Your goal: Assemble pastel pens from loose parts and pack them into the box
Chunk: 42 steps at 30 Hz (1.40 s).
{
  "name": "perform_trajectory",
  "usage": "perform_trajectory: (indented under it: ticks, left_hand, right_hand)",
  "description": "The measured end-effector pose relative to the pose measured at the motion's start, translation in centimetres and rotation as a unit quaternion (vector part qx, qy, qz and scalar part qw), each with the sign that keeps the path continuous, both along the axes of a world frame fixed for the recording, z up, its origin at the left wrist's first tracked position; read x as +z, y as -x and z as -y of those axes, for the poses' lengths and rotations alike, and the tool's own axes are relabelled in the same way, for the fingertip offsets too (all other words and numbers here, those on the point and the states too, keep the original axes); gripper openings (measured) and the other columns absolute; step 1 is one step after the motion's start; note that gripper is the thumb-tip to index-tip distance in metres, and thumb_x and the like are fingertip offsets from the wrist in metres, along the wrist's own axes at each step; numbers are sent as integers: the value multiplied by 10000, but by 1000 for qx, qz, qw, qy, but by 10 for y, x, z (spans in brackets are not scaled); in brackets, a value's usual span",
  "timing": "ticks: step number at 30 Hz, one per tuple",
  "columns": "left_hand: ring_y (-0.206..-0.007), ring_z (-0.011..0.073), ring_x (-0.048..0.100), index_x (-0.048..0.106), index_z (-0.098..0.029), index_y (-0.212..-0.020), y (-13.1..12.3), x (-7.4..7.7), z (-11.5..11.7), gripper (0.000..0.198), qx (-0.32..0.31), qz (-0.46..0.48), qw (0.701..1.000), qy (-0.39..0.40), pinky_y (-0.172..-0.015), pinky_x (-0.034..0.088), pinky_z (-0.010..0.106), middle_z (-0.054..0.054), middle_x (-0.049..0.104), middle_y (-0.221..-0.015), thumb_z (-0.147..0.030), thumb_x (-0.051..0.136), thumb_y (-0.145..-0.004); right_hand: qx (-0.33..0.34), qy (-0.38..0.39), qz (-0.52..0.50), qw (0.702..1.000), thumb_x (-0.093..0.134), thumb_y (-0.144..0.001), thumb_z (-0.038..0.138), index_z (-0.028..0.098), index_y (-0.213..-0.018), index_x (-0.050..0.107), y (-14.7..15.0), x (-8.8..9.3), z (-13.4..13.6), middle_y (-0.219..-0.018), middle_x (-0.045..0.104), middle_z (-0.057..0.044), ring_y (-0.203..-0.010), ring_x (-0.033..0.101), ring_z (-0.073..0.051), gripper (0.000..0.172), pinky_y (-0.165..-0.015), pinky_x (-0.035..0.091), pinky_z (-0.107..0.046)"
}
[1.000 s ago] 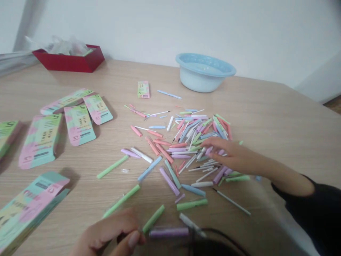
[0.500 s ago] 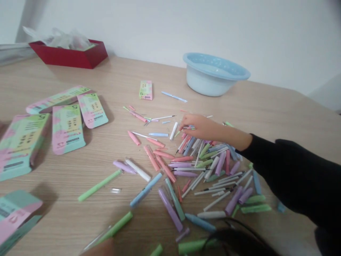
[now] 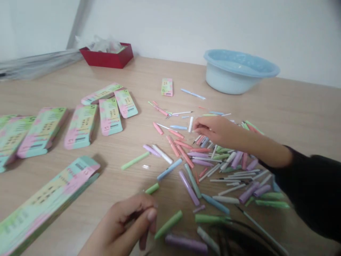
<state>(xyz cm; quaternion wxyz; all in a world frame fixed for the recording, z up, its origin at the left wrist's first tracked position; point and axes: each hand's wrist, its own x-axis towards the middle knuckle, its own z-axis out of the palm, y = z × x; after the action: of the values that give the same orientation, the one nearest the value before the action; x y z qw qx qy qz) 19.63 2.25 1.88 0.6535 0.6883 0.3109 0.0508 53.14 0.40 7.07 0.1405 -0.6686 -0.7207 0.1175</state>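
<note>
A heap of pastel pen barrels, caps and thin refills (image 3: pixel 213 160) lies spread on the wooden table (image 3: pixel 293 106). My right hand (image 3: pixel 217 131), in a black sleeve, rests on the far left side of the heap. Its fingers are curled together close to a white cap (image 3: pixel 190 124); what they pinch is hidden. My left hand (image 3: pixel 125 227) is at the bottom edge, closed in a pinch on a green pen (image 3: pixel 152 188) whose tip sticks out past the fingers. A loose green barrel (image 3: pixel 168 224) and a purple one (image 3: pixel 185 244) lie just to its right.
Flat pastel packets (image 3: pixel 80 126) lie at the left, with a stack of them (image 3: pixel 45 199) at the lower left. A small box (image 3: pixel 167 87), a light blue basin (image 3: pixel 241 73) and a red tray (image 3: pixel 108 57) sit at the back. Something dark (image 3: pixel 239 238) crosses the bottom edge.
The view has swung left. My right hand slid from the middle of the heap to its far left side. My left hand has come back into view, pinching the green pen.
</note>
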Motion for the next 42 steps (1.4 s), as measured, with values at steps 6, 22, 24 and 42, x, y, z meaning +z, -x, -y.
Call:
perform_trajectory:
  ticks: [6,22,24,42]
  left_hand:
    - [-564,107,548,634,-157,-704,-17,24,11,436,-31,81,995,56,-583,461,219,-9,585,-630,-511,621,-959]
    - [-615,106,586,706,-138,-819,-21,22,39,220,-158,169,972,51,-657,506,239,-3,644,-715,-296,639,-957]
    - [-630,109,583,712,-137,-867,-21,20,40,197,-161,171,971,41,-659,503,240,0,643,-734,-283,622,-964]
    - [-552,89,570,637,-154,-780,-24,19,44,189,-158,142,974,76,-572,465,205,-26,631,-666,-243,637,-947]
  right_hand:
    - [78,-12,-147,986,523,-986,219,256,-785,669,90,44,103,-747,711,-27,-684,659,-181,251,-598,477,-291]
    - [-111,-5,-329,938,534,-1010,224,239,-919,586,154,17,177,-740,733,35,-651,701,-110,105,-616,532,-206]
    - [-117,-10,-351,929,553,-1008,240,236,-901,595,154,12,177,-732,720,35,-648,685,-108,115,-618,532,-210]
    - [-138,-23,-464,875,677,-928,244,244,-932,721,158,-17,169,-647,647,55,-561,616,-103,44,-534,504,-219]
